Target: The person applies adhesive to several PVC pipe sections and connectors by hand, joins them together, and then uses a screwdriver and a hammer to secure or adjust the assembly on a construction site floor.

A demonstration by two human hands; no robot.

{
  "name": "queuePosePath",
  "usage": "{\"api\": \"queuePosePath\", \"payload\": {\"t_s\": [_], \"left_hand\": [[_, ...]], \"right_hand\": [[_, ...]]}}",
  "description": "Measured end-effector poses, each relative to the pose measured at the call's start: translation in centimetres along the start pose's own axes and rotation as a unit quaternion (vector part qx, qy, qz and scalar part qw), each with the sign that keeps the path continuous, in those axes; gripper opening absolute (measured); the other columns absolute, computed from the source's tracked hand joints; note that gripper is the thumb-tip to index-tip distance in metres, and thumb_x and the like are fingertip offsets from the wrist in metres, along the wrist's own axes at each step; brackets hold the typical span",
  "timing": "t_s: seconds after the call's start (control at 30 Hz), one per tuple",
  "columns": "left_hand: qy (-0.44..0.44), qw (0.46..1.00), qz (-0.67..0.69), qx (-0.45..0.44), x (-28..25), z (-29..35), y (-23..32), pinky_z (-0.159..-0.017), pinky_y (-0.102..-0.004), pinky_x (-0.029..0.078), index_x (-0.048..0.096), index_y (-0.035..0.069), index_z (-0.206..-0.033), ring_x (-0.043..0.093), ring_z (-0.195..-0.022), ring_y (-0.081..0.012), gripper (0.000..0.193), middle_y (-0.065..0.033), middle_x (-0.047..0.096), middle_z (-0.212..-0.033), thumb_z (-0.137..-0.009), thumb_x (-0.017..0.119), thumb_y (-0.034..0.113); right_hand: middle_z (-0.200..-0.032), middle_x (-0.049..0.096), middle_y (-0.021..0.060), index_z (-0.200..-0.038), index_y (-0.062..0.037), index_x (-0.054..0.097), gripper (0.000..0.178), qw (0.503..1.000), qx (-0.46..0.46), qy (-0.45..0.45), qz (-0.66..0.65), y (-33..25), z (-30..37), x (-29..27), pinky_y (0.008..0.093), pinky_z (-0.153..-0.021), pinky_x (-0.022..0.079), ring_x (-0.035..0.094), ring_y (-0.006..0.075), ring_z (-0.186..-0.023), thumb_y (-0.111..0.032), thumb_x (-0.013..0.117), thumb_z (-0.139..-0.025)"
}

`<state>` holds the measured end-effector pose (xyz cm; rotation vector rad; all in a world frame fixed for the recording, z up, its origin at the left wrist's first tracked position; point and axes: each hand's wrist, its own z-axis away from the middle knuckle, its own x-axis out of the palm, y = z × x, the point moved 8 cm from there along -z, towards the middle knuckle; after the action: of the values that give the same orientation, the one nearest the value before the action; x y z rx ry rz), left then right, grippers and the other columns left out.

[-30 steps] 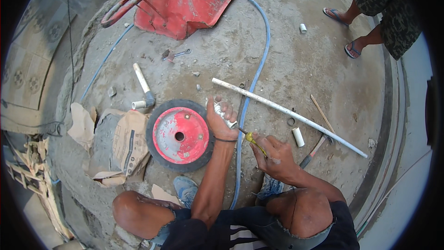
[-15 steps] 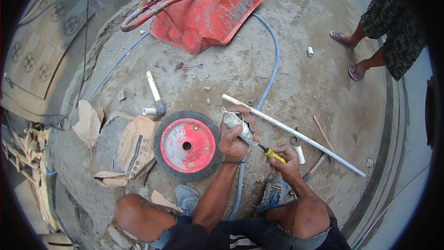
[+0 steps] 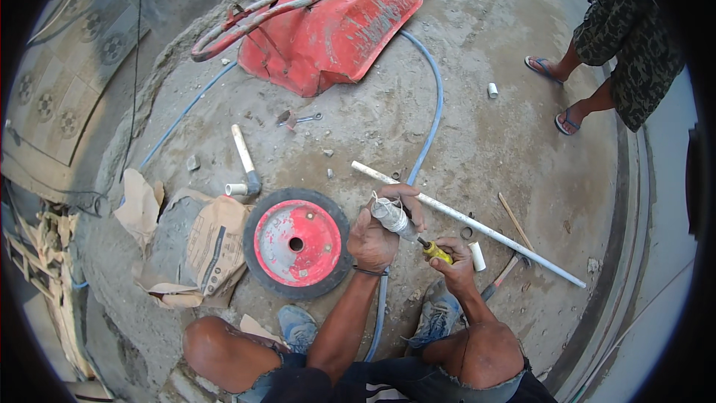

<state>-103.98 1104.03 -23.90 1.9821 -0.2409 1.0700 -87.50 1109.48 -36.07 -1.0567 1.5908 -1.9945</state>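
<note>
My left hand (image 3: 373,245) is closed around a whitish-grey cylinder (image 3: 393,218) wound with white string; I cannot tell exactly what it is. My right hand (image 3: 455,265) grips a yellow-handled screwdriver (image 3: 438,253). Its dark shaft points up and left, with its tip against or inside the near end of the cylinder; my fingers partly hide the contact. Left of my hands lies a wheel (image 3: 270,261) with a black tyre and a worn red hub. Just beyond them a long white pipe (image 3: 477,225) lies slantwise on the ground.
An overturned red wheelbarrow (image 3: 335,30) lies at the far side, a blue hose (image 3: 438,97) running from it. A torn cement bag (image 3: 212,246) sits left, near an elbowed pipe (image 3: 245,151). A hammer (image 3: 504,274) lies right. A person in camouflage shorts (image 3: 634,52) stands far right.
The view has shifted slightly, so the surroundings sit a little left and mostly lower. Both hands keep their holds, with the screwdriver still at the cylinder's end.
</note>
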Motion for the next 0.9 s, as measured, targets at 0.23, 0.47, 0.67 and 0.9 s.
{"api": "queuePosePath", "payload": {"t_s": [0.23,0.47,0.67,0.9], "left_hand": [[0.031,0.998,0.035,-0.033,-1.5,0.5,-1.0,-0.052,-0.0347,0.040,0.054,0.000,-0.077,0.040,-0.045,-0.0188,0.058,-0.0096,0.044,-0.054,-0.086,0.033,0.053],[0.096,0.991,0.077,-0.056,-3.0,0.8,-1.8,-0.046,-0.0332,0.036,0.046,0.004,-0.066,0.033,-0.039,-0.0174,0.055,-0.0077,0.037,-0.048,-0.090,0.030,0.051],[0.077,0.987,0.126,-0.070,-1.4,0.2,-1.9,-0.056,-0.0359,0.040,0.053,0.004,-0.092,0.045,-0.053,-0.0205,0.049,-0.0100,0.047,-0.064,-0.089,0.036,0.049],[0.187,0.925,0.282,-0.174,-6.9,1.7,-8.3,-0.085,-0.0479,0.046,0.052,0.006,-0.104,0.057,-0.081,-0.0284,0.028,-0.0132,0.057,-0.085,-0.095,0.043,0.030]], "right_hand": [[-0.101,0.065,0.0092,-0.108,-0.0006,0.058,0.038,1.000,0.015,0.003,0.020,0.6,0.4,0.5,0.0262,-0.084,0.049,0.062,0.0146,-0.095,-0.007,0.075,-0.075],[-0.102,0.065,0.0095,-0.111,-0.0004,0.057,0.038,0.997,0.013,-0.008,0.080,0.4,0.9,1.1,0.0276,-0.087,0.048,0.061,0.0159,-0.097,-0.009,0.074,-0.077],[-0.099,0.066,0.0097,-0.113,0.0011,0.055,0.040,0.999,0.038,0.011,0.009,-0.1,1.3,0.7,0.0244,-0.071,0.052,0.063,0.0137,-0.087,-0.011,0.072,-0.079],[-0.092,0.066,0.0110,-0.100,0.0010,0.064,0.027,0.944,-0.097,0.050,0.311,-8.1,1.4,-0.7,0.0253,-0.065,0.049,0.062,0.0153,-0.076,-0.010,0.072,-0.077]]}}
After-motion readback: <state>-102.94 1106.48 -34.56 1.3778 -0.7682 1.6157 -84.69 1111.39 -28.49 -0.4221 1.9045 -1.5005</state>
